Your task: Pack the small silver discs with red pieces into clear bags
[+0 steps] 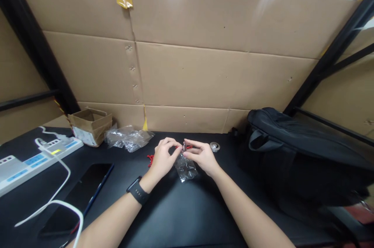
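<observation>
Both hands meet over the black surface (181,217), each pinching the top of a small clear bag (185,168). The left hand (163,158) has its thumb and fingertips pressed together at the bag's mouth, and the right hand (201,156) does the same from the other side, so the fingertips of the two hands nearly touch. The bag hangs down from the pinch, crumpled, with its lower end resting on or just above the surface; I cannot tell which. A little red piece (189,147) shows at the bag's mouth, between the fingertips. Whether it is inside the bag or just at the opening is too small to make out.

A black watch (138,190) sits on the left wrist. Left of the bag, partly hidden behind the left hand, a second red piece (150,159) lies on the surface. Right of the bag and near it lies a small round metal disc (214,146), and farther right a black backpack (292,150). Well left of the bag lies a heap of crumpled clear plastic (128,138), then an open cardboard box (90,125), then a white power strip (35,160) with a white cable (62,185) looping forward. A dark flat screen (78,197) lies left of the bag, nearer the person. Behind the bag stands a cardboard wall (204,76).
</observation>
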`<control>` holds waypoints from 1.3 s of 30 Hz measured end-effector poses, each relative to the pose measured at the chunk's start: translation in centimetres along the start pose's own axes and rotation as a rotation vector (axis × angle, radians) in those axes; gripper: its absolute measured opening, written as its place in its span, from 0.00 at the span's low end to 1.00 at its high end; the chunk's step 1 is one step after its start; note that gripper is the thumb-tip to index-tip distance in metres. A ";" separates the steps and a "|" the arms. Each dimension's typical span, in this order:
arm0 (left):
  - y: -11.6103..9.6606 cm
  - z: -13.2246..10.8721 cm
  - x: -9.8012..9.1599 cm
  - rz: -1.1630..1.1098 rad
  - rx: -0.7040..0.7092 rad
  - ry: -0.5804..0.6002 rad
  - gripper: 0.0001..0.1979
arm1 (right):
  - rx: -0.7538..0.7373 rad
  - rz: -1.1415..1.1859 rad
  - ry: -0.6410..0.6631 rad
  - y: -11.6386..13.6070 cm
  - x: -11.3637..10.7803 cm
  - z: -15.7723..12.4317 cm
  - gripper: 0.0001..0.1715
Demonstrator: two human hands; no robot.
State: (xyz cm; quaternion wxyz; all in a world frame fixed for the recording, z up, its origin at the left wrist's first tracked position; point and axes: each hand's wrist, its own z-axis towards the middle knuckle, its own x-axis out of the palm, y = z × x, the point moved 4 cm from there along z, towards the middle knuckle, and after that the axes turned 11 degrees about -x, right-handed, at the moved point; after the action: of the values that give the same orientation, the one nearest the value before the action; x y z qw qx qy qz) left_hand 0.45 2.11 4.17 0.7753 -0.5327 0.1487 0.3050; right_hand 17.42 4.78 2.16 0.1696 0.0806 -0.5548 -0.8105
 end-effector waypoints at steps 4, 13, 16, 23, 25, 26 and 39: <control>0.0 -0.3 0.4 0.054 -0.010 0.055 0.12 | -0.087 -0.163 -0.031 0.1 -0.8 0.5 0.34; -0.9 -4.3 3.2 0.541 0.201 0.401 0.19 | -0.276 -0.857 0.028 2.0 -6.4 1.2 0.28; -1.3 -4.8 3.1 0.531 0.320 0.495 0.20 | -0.257 -0.878 0.148 2.8 -6.9 0.9 0.28; -1.6 -3.5 2.7 0.442 0.345 0.443 0.22 | -0.134 -0.829 0.321 3.2 -6.6 0.3 0.31; -1.5 -3.4 2.8 0.454 0.303 0.395 0.17 | -0.113 -0.875 0.331 3.2 -6.5 0.2 0.26; -1.3 -3.4 2.9 0.464 0.290 0.383 0.14 | -0.104 -0.899 0.331 3.2 -6.4 0.2 0.24; -0.2 -2.9 3.3 0.341 0.268 0.496 0.16 | -0.163 -0.914 0.416 1.6 -4.8 0.3 0.12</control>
State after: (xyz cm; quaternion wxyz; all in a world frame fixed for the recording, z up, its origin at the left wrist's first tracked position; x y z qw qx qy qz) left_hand 3.36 0.40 1.38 0.7165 -0.4513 0.4589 0.2691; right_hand 22.07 6.30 3.46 -0.0896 0.4614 -0.3523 -0.8093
